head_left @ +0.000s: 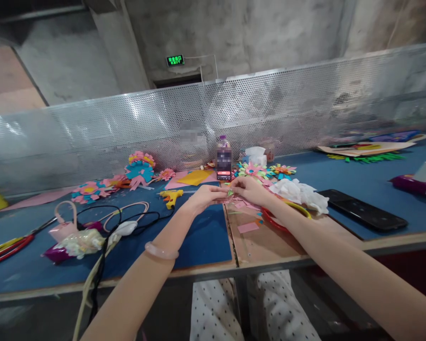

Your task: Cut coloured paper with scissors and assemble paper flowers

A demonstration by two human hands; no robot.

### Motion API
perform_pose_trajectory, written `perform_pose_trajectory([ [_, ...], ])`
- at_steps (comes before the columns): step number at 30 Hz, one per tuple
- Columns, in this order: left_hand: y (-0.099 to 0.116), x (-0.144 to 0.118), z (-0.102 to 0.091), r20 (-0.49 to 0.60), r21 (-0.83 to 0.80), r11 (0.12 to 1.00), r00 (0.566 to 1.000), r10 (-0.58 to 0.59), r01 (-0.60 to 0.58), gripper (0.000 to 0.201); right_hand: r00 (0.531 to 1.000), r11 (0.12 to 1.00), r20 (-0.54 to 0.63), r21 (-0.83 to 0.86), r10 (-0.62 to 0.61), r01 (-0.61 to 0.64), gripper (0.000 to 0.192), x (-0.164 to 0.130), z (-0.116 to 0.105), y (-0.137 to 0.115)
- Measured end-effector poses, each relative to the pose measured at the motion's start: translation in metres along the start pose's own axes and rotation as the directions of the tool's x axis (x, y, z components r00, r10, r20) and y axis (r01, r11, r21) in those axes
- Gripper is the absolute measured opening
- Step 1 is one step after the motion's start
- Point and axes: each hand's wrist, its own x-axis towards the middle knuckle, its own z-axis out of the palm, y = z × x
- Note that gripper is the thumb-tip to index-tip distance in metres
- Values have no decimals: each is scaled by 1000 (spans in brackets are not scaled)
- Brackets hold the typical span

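Over the middle of the table, my left hand and my right hand meet fingertip to fingertip. Between them is a small light green piece of paper, pinched by both hands; its exact shape is too small to make out. Pink paper scraps lie just below my right hand. Scissors with red and yellow handles are partly hidden under my right forearm. A yellow hot glue gun rests left of my left hand. Behind my hands, a phone leans upright against a bottle with a purple cap.
Paper flowers and a yellow paper sheet lie along the perforated metal screen. Cables and a pink bag-like item sit at left. Crumpled tissue and a black phone-like device lie at right.
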Motion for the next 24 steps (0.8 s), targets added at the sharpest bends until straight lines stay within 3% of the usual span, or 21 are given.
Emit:
perform_pose_trajectory([
  [7,-2,1,2,-66,41,999,998,2,1,24,1000,999,0,35,2,-2,15,1,5,7],
  [11,0,0,2,-51,83,996,999,-13,17,26,1000,1000,-16,29,8,-7,13,1,7,8],
  [17,1,-4,6,-65,353,930,989,131,-100,24,998,1000,-60,-8,1,-1,11,2,6,8],
  [24,2,-4,8,-101,343,930,980,174,-130,24,994,999,-110,-24,-27,24,11,3,5,7],
])
